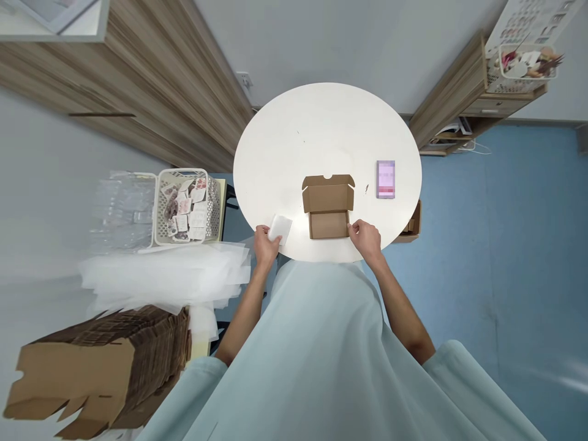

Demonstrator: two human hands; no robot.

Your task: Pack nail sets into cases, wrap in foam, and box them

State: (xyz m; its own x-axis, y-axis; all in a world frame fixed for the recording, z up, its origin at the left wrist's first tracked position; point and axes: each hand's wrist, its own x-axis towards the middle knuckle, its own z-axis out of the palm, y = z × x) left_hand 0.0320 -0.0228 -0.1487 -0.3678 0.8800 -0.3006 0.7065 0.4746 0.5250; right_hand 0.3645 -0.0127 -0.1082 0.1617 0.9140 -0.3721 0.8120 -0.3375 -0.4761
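Note:
A small brown cardboard box (329, 225) rests on the round white table (331, 116) near its front edge. Its lid (328, 197) is raised toward the far side, and the inside shows no contents. My right hand (366, 237) has its thumb and fingers closed on the box's right front corner. At the table's left front edge, my left hand (266, 244) pinches a flat white folded piece (280, 229), possibly foam or paper. Small dark marks (367, 188) lie to the right of the box.
A phone with a blurred screen (385, 179) lies on the right of the table. To the left stand a white basket of small packets (188, 211), clear plastic containers (124, 211), white foam sheets (169, 275) and stacked flattened cartons (73, 376). An open carton (413, 223) sits below the table's right side.

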